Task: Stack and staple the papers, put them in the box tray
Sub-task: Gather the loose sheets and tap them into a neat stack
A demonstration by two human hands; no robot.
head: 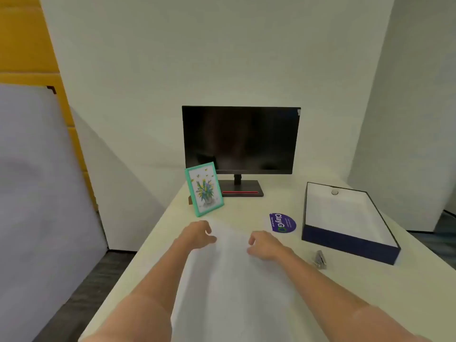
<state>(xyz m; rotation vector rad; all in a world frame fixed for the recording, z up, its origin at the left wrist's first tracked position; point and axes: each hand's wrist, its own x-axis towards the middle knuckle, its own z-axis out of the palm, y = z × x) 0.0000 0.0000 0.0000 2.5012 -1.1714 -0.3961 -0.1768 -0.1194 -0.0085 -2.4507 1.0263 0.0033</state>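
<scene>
Forearms outstretched, left hand [197,234] and right hand [265,244], each grip pinching papers [232,280]

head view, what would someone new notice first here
The dark monitor at the back of the desk draws the eye, with a teal picture frame standing by its left corner. Nearer, the left hand and right hand grip the far edge of white papers. An open navy box tray sits right.

The papers [232,280] are white, the box tray [345,245] navy outside, the picture frame [204,189] teal, flower-patterned.
</scene>
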